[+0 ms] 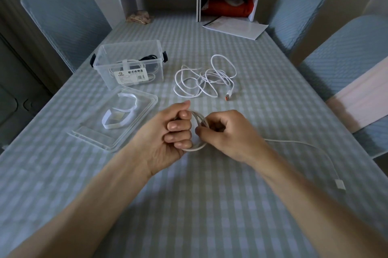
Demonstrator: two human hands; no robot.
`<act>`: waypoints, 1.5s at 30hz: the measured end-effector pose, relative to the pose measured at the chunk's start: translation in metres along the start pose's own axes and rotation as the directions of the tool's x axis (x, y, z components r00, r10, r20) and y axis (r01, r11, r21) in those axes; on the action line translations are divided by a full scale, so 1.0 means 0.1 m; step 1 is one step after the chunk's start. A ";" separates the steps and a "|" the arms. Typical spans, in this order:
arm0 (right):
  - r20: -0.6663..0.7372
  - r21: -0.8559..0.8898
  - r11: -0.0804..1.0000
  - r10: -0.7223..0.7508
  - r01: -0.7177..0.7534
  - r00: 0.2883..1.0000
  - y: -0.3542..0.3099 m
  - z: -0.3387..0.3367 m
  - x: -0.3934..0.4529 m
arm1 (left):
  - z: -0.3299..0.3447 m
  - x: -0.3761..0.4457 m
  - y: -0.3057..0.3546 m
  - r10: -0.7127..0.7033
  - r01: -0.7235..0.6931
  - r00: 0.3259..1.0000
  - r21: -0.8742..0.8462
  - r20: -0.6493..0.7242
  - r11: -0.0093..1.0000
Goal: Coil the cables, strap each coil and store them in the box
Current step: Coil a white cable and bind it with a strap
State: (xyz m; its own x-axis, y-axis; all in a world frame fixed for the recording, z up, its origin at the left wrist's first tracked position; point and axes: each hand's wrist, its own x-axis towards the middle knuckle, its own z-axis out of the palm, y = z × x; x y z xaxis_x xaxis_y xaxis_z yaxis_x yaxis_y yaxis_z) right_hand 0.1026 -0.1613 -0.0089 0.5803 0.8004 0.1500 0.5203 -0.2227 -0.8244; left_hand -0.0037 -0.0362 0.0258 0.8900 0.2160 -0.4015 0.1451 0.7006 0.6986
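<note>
— Cable, thin white and half coiled (197, 129): where does it sit?
— Between both fists, above the checked desk (210, 205). The left hand (168, 133) curls round the loops; the right hand (222, 131) pinches the strand just beside them.
— And the slack?
— The loose tail (304, 144) trails off to the right, ending in a white plug (340, 184) near the right forearm. So the next wrap likely feeds in from the right.
— Afterwards?
— White straps (117, 120) lie in the clear lid (134, 129) to the left, near the left hand; the clear plastic box (130, 64) is beyond it.
</note>
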 end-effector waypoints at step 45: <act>-0.217 -0.205 0.949 -0.283 0.240 0.934 0.13 -0.17 -0.08 | -0.18 0.05 0.05 0.047 -0.046 0.997 0.018 -0.061 0.999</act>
State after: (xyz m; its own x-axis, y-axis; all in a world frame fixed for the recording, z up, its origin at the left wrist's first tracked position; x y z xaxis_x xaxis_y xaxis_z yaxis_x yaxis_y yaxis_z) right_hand 0.1152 -0.1806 -0.0110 0.5307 0.6903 0.4918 0.7616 -0.1336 -0.6342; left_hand -0.0058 -0.0195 0.0169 0.8679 0.2893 -0.4037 0.1121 0.6778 0.7266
